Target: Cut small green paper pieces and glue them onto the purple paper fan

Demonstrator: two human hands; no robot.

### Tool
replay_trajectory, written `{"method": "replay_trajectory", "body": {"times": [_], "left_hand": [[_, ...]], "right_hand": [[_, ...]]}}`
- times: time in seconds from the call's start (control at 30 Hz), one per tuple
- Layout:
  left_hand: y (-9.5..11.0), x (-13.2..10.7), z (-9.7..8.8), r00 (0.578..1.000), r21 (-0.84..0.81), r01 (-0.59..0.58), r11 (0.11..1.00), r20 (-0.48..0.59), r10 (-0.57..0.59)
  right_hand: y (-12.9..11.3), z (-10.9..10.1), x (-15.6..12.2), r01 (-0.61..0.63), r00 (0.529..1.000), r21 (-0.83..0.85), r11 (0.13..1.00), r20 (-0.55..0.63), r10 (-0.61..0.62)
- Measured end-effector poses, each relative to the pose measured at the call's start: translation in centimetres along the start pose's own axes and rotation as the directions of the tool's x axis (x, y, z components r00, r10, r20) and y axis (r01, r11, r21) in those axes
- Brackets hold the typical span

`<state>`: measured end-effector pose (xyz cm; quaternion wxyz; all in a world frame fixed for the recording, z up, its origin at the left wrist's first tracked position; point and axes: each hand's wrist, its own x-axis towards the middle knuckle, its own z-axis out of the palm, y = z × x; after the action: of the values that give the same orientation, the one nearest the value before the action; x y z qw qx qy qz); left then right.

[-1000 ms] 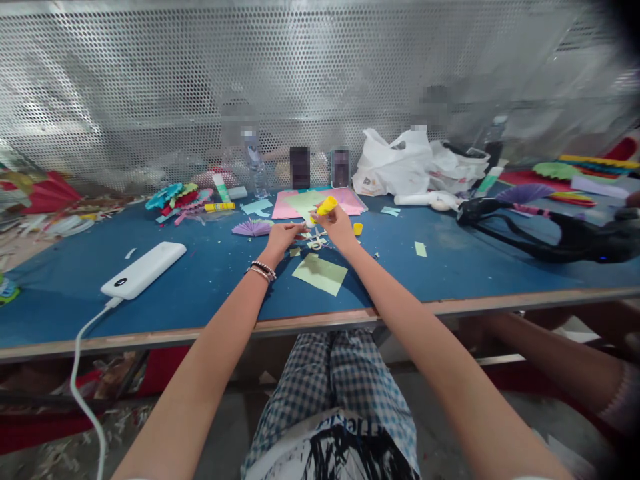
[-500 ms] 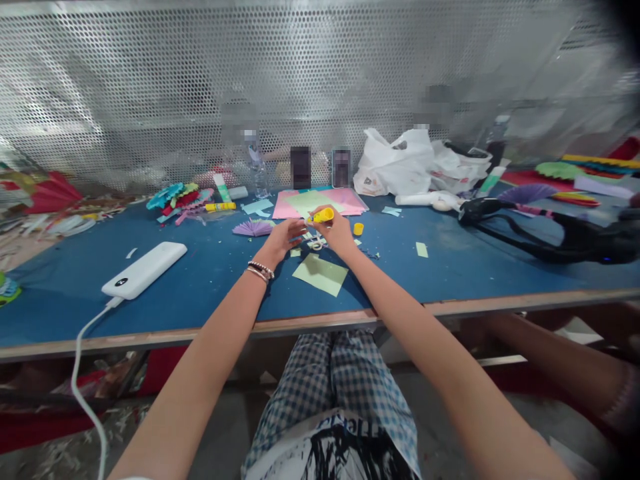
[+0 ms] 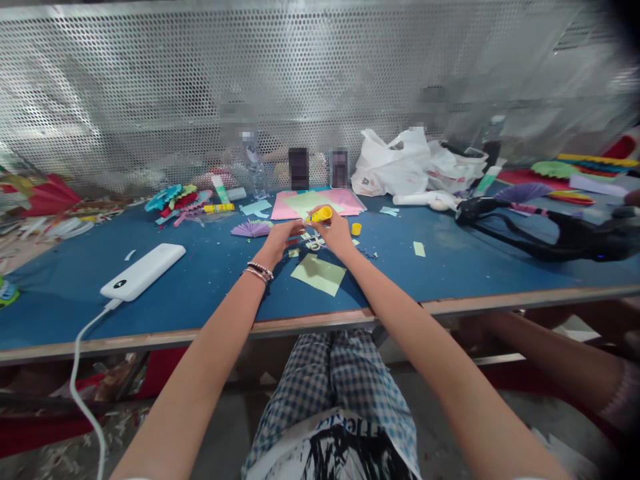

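Observation:
My right hand (image 3: pixel 336 233) grips a yellow glue stick (image 3: pixel 319 215), tilted with its tip pointing left and down. My left hand (image 3: pixel 283 237) is pinched shut on a small paper piece (image 3: pixel 298 236) just under that tip, above the blue table (image 3: pixel 450 267). The stick's yellow cap (image 3: pixel 356 229) lies right of my right hand. A light green paper sheet (image 3: pixel 319 275) sits on the table in front of my wrists. Scissors (image 3: pixel 314 244) lie partly hidden between my hands.
A white power bank (image 3: pixel 143 271) with cable lies left. A purple paper fan (image 3: pixel 251 229), pink and green sheets (image 3: pixel 320 202), another glue stick (image 3: pixel 219 207) and a white plastic bag (image 3: pixel 400 167) lie behind. A black strap (image 3: pixel 525 233) and another person's arm (image 3: pixel 560 367) are at right.
The glue stick has tipped from raised to lower and flatter, its tip now closer to the paper piece in my left hand. Both hands stay almost in place.

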<state>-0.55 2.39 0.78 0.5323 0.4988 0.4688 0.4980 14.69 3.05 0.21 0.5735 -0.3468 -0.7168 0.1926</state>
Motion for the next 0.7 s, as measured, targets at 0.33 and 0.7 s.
{"method": "replay_trajectory", "body": {"times": [0.33, 0.7], "left_hand": [[-0.4, 0.1, 0.0, 0.996, 0.056, -0.035, 0.998, -0.082, 0.04], [-0.2, 0.5, -0.6, 0.991, -0.024, -0.003, 1.0, -0.13, 0.0]], "right_hand": [[-0.6, -0.1, 0.0, -0.014, 1.0, 0.023, 1.0, -0.01, 0.014], [0.5, 0.5, 0.4, -0.096, 0.989, 0.181, 0.979, -0.093, 0.114]]}}
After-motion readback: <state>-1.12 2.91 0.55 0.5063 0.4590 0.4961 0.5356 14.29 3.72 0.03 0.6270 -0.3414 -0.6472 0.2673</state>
